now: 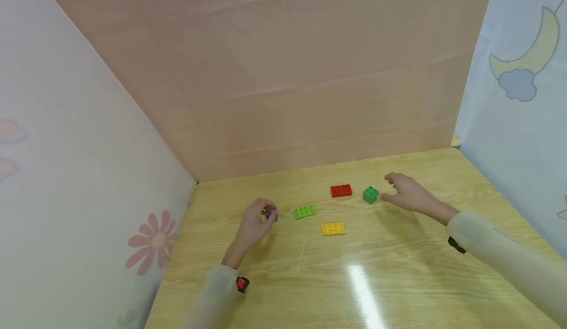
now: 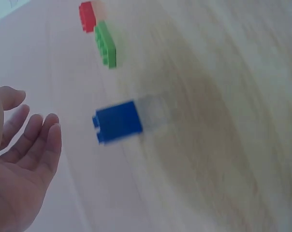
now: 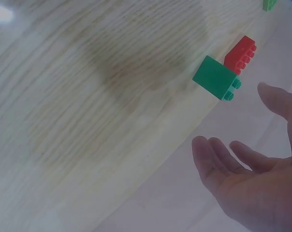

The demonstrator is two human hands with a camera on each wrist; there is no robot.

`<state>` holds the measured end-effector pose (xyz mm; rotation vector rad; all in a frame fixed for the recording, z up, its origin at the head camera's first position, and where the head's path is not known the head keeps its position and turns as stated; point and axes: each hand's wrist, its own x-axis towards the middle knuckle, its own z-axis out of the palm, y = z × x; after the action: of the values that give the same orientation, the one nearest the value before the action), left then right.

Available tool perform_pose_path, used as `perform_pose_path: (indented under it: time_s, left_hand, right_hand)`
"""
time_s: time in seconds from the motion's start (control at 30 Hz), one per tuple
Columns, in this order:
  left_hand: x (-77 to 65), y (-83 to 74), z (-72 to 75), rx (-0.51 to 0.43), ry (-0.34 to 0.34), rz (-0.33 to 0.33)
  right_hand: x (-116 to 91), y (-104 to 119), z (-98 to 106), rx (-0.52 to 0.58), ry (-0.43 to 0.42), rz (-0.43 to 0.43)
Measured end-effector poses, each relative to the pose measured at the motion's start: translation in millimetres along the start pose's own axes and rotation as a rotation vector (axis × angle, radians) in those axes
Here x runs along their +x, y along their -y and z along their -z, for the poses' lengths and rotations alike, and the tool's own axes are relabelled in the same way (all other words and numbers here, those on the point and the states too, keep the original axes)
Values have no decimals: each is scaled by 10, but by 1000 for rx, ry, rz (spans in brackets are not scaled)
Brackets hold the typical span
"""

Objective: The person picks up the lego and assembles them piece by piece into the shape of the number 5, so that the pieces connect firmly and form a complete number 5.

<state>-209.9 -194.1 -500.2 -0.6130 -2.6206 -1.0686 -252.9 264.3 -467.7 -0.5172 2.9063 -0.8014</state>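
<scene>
My left hand [image 1: 256, 221] hovers over a blue toy building brick [image 1: 273, 215], its fingers loosely bent and partly covering the brick in the head view. In the left wrist view the blue brick [image 2: 119, 122] stands on the table with a gap between it and the fingertips [image 2: 51, 120]. On the other side, my right hand [image 1: 409, 194] is just right of a green brick [image 1: 370, 194], thumb and fingers spread apart with nothing between them. The right wrist view shows this green brick [image 3: 216, 78] standing studs-up near the thumb [image 3: 274, 99].
Between the hands lie a flat light green brick [image 1: 304, 212], a red brick [image 1: 341, 191] and a yellow brick [image 1: 333, 228]. The wooden table [image 1: 310, 280] meets a brown back panel [image 1: 288, 98], with pale side walls left [image 1: 88, 171] and right [image 1: 509, 137].
</scene>
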Motion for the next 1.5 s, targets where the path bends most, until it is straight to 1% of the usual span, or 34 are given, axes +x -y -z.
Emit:
perform_pose_path:
  time_s: [0.17, 0.3, 0.4, 0.5, 0.6, 0.7, 0.83, 1.03, 1.17, 1.33, 1.5]
  left_hand:
    - [-16, -77, -155, -77, 74, 40]
    - [4, -136, -253, -121, 110, 56]
    - [13, -182, -329, -137, 137, 68]
    - [14, -236, -405, -136, 175, 77]
    - [5, -292, -476, -137, 219, 78]
    - [2, -334, -533, -132, 260, 95]
    - [7, -362, -592, -129, 292, 117]
    - [25, -394, -703, -130, 353, 124]
    - [47, -411, -763, -132, 369, 159]
    - [78, -399, -842, -174, 350, 219]
    - [97, -408, -924, -240, 352, 227]
  right_hand:
    - [-15, -53, -67, 54, -7, -33]
    - [-15, -54, -131, 114, -21, -69]
    - [-10, -45, -195, 164, -22, -80]
    - [-7, -38, -276, 190, -18, -85]
    - [-15, -44, -357, 195, -12, -93]
    - [-18, -46, -412, 206, -14, -104]
    - [7, -47, -440, 207, -36, -114]
    - [28, -52, -454, 227, -49, -146]
    - [42, -57, -487, 242, -54, -147]
    - [64, -45, -513, 239, -54, -140]
    - [62, -35, -501, 219, -51, -151]
